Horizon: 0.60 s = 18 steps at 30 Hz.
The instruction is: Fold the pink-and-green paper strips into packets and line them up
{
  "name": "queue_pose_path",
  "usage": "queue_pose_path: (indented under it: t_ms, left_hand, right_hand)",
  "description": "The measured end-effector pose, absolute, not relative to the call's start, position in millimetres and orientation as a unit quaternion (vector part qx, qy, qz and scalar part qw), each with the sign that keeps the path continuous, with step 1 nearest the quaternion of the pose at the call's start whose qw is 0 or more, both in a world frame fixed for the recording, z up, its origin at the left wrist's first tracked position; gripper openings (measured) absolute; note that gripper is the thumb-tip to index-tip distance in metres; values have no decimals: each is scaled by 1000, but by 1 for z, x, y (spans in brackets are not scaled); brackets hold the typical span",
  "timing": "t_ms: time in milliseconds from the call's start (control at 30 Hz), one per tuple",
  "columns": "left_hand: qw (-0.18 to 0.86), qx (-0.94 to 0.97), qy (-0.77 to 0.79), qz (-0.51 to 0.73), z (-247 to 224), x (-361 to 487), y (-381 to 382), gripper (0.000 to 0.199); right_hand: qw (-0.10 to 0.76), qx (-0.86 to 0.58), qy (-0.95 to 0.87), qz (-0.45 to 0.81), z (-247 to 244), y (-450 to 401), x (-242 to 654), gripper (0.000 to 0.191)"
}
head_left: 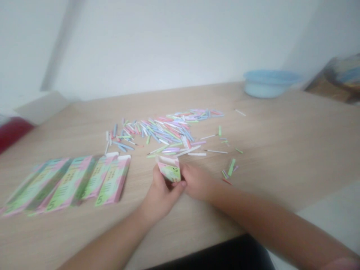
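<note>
A small green and pink cardboard box (pixel 171 170) is held upright between my hands near the table's front edge, its top flap open and pale inside. My left hand (pixel 161 191) is wrapped round its left side, the thumb across the near face. From the right, my right hand (pixel 197 182) grips the box, its fingers partly hidden behind it. Just beyond lies a loose pile of pastel pens (pixel 165 129) in blue, pink, green, purple and white. The picture is blurred, so fine detail is lost.
Several similar boxes (pixel 70 182) lie in a row on the left of the wooden table (pixel 270 150). Small loose pieces, among them a green one (pixel 231 167), are scattered to the right. A blue basin (pixel 270 84) stands at the back right. A red object (pixel 14 131) is at far left.
</note>
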<state>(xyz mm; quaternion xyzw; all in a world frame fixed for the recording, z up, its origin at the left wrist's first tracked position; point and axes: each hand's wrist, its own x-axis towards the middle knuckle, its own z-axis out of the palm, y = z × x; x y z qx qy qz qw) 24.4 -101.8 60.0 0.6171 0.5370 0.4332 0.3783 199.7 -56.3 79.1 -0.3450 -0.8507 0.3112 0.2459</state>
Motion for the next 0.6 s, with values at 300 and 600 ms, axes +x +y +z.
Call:
queue_pose_path:
  t_ms: [300, 600]
  left_hand:
    - [338, 636, 539, 437, 71, 27, -104, 60]
    - [356, 608, 546, 454, 65, 24, -98, 58]
  right_hand:
    - [246, -239, -902, 261, 83, -53, 201, 26]
    - [210, -290, -890, 281, 79, -54, 204, 18]
